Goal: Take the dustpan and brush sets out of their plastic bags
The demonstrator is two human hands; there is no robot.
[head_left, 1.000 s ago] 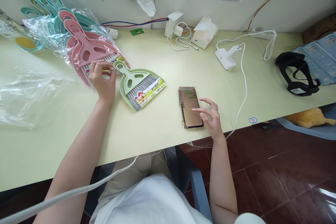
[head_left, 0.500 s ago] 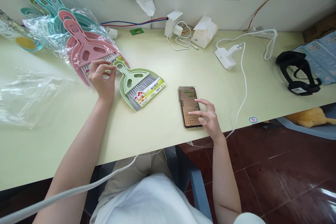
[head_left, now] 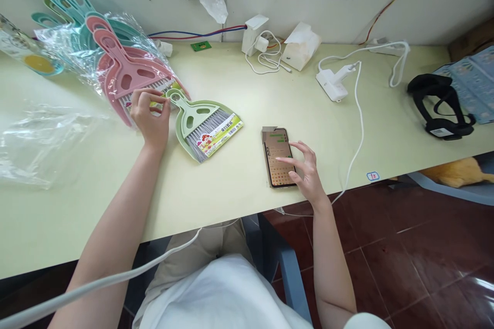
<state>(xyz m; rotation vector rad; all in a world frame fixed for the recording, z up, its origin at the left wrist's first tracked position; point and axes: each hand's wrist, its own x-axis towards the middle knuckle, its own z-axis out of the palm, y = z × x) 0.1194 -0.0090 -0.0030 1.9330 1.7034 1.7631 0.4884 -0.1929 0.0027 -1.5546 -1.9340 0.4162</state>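
Note:
My left hand (head_left: 151, 115) is closed, its thumb and fingers pinching the handle end of a green dustpan and brush set (head_left: 203, 121). That set lies on the table with a printed label across its grey bristles. Right behind my left hand rests a pink dustpan and brush set (head_left: 133, 69), partly hidden by the hand. A smartphone (head_left: 276, 164) lies face up on the table, its lit screen showing a chat and a grid of small icons. Over its right edge my right hand (head_left: 307, 172) has its fingers spread, the index finger pointing at the screen.
Teal dustpan sets (head_left: 79, 2) in clear wrap stand at the back left; an empty plastic bag (head_left: 42, 149) lies at left. Along the back are a white charger (head_left: 262, 43) and crumpled paper (head_left: 301, 46). A power adapter (head_left: 332, 85) and black headset (head_left: 440, 108) are at right.
My right index finger has shifted slightly up and left over the phone screen. My left hand and the green dustpan set look the same.

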